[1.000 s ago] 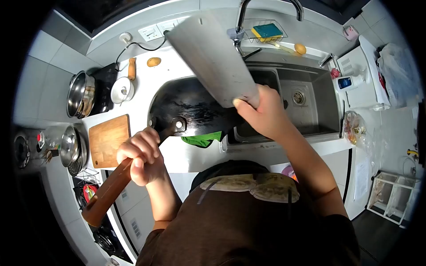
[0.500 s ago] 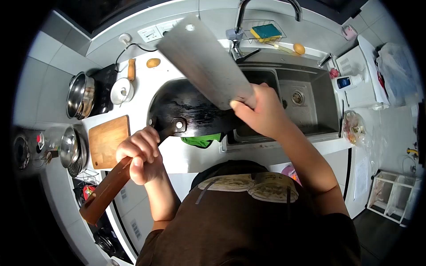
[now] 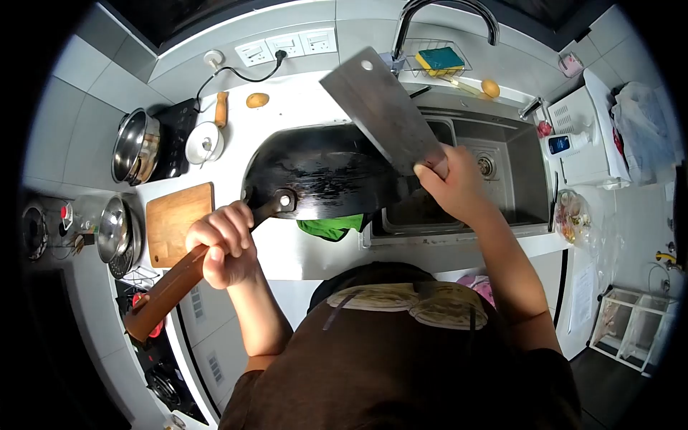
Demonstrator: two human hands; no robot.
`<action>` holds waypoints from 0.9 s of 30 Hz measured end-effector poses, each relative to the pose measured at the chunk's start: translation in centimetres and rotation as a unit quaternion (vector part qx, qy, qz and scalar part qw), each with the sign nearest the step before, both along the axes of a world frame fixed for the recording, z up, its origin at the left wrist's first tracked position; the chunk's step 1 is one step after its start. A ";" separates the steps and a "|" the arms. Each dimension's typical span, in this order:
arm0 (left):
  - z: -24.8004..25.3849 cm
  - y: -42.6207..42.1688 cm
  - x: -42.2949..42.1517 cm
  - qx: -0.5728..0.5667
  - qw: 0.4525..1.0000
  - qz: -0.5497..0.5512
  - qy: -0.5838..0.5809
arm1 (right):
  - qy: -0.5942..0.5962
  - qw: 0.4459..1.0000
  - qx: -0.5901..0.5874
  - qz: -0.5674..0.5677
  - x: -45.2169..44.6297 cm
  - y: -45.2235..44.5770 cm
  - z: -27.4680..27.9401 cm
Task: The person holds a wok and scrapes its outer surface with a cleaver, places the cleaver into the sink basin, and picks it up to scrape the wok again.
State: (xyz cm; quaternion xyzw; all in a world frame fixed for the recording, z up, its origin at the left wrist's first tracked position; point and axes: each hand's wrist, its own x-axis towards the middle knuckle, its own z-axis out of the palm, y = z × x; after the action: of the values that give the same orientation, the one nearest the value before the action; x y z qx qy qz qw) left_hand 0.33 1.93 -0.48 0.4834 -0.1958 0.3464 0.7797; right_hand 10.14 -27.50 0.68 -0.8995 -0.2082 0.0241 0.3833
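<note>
My left hand [image 3: 223, 245] is wrapped round the brown wooden handle of a black wok [image 3: 315, 172], which is tilted with its scuffed side facing me. The wok spans the counter and the left edge of the sink. My right hand [image 3: 459, 183] grips a broad metal cleaver [image 3: 387, 107] near the base of its blade; its handle is hidden in my fist. The blade points up and to the left, above the right part of the wok. Under the wok's near edge lies a green cloth [image 3: 331, 228].
The double sink [image 3: 512, 175] is at the right, with a curved faucet [image 3: 408, 21] behind it. A cutting board [image 3: 179, 222], a white bowl [image 3: 204, 143] and a steel pot [image 3: 136, 147] stand left. A sponge [image 3: 440, 61] sits in a wire rack behind.
The cleaver and my right hand have moved right and the blade sits lower, showing the wall sockets. My left hand still holds the wok handle, and the whole view has shifted slightly.
</note>
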 end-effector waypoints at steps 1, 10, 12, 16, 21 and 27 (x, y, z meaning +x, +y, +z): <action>-0.1 0.2 0.1 0.001 1.000 0.003 -0.002 | -0.002 1.000 0.001 0.003 0.0 -0.6 -0.7; -1.3 2.2 -0.3 -0.002 0.999 -0.038 -0.006 | 0.081 0.957 0.268 -0.080 -1.3 -1.6 -1.9; -1.5 2.7 -0.5 -0.006 0.999 -0.033 0.006 | 0.083 0.955 0.273 -0.082 -1.7 -1.1 -2.1; -1.9 3.7 -0.5 -0.023 0.999 -0.031 0.011 | 0.139 0.966 0.206 -0.072 -2.8 -1.1 -1.1; -2.2 4.5 -0.6 -0.038 0.999 -0.023 0.013 | 0.103 0.970 0.213 -0.065 -3.0 -0.3 -1.5; -1.9 4.3 -0.5 -0.036 0.999 -0.027 0.013 | 0.163 0.945 0.270 -0.080 -2.7 1.4 -0.3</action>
State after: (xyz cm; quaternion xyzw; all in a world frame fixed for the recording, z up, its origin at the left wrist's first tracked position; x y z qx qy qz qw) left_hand -0.20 6.20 -2.38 0.4539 -0.1862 0.3259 0.8081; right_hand 7.44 -26.06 0.36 -0.7595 -0.0693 0.0828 0.6414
